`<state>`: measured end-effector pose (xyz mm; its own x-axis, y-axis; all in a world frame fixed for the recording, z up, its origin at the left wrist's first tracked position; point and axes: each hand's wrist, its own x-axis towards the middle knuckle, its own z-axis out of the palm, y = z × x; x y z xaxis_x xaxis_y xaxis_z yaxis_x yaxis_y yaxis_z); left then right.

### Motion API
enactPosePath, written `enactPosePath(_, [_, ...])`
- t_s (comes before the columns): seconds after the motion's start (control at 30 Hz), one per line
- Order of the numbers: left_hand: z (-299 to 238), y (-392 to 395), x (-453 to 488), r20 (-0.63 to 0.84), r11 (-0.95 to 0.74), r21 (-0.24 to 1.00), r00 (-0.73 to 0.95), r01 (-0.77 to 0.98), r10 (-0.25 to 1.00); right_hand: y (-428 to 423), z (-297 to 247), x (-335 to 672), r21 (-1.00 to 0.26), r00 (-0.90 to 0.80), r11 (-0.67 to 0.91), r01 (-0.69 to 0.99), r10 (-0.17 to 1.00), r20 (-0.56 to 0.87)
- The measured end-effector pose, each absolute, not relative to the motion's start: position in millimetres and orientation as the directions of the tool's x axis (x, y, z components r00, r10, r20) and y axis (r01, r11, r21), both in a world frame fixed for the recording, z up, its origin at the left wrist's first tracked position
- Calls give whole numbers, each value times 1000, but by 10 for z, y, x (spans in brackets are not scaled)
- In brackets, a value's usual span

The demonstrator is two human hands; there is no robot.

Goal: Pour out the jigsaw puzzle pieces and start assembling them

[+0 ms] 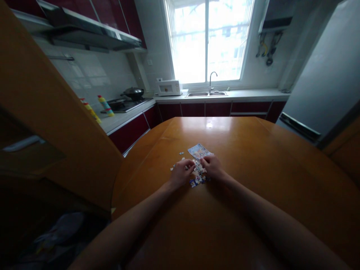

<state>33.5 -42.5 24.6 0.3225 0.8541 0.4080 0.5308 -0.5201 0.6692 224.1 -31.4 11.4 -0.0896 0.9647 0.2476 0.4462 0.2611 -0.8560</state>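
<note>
Starting at the left, a few stray pieces lie alone on the wooden worktop, just beyond the left hand and slightly to its left. That hand rests palm down with its fingers curled, and the tips touch the left edge of the heap of puzzle pieces. Whether a piece is pinched between them is too small to tell.

The heap sits between the two hands. It is a loose scatter with no clear long axis, with pale pieces toward the far side and a cluster of blue pieces on the near side, close to both wrists. The right hand lies on the heap's right edge, knuckles up and fingers bent inward toward the left hand. I cannot tell whether it grips anything either.

Just beyond the right hand's fingers lies a printed card, flat on the worktop and skewed to its edge, its near corner close to that hand. The heap is thus equally near both hands. The strays lie nearer the left hand, and the card lies nearer the right.
</note>
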Motion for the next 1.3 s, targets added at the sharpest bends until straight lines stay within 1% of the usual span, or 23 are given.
enactPosePath(0.1, [265, -430, 334, 401, -508, 681, 311, 528, 861, -317, 125, 2246, -869, -79, 278, 408, 960, 270])
enactPosePath(0.27, [260, -471, 387, 306, -403, 819, 284, 408, 909, -379, 177, 2164, -903, -110, 322, 284, 947, 303])
enactPosePath(0.33, [258, -476, 398, 295, -374, 849, 254, 373, 921, -398, 197, 2136, -917, -118, 318, 239, 947, 298])
enactPosePath(0.43, [275, -478, 397, 309, -375, 851, 226, 367, 924, -407, 225, 2129, -927, -117, 310, 209, 949, 291])
enactPosePath(0.5, [289, -480, 391, 320, -386, 836, 224, 391, 921, -407, 245, 2140, -927, -110, 307, 218, 951, 289])
enactPosePath(0.63, [272, -452, 362, 385, -455, 753, 243, 475, 891, -407, 270, 2160, -911, -109, 281, 301, 959, 260])
enactPosePath(0.7, [241, -411, 329, 427, -495, 694, 254, 522, 868, -411, 269, 2165, -892, -102, 263, 369, 965, 243])
enactPosePath(0.77, [213, -368, 288, 441, -524, 631, 291, 572, 849, -423, 262, 2171, -858, -87, 248, 451, 968, 234])
enactPosePath(0.9, [217, -363, 235, 428, -580, 497, 399, 646, 811, -471, 265, 2211, -738, -69, 226, 636, 969, 238])
enactPosePath(1.0, [256, -448, 247, 365, -647, 438, 535, 624, 762, -534, 301, 2246, -629, -119, 218, 746, 973, 197])
enactPosePath(1.1, [276, -536, 280, 283, -699, 413, 647, 584, 708, -622, 361, 2247, -544, -216, 234, 806, 971, 98])
enactPosePath(1.2, [271, -564, 301, 271, -697, 431, 655, 573, 705, -714, 421, 2215, -493, -304, 273, 826, 952, 18])
enactPosePath(1.3, [263, -524, 284, 284, -690, 447, 641, 569, 713, -770, 453, 2183, -466, -342, 293, 835, 939, -22])
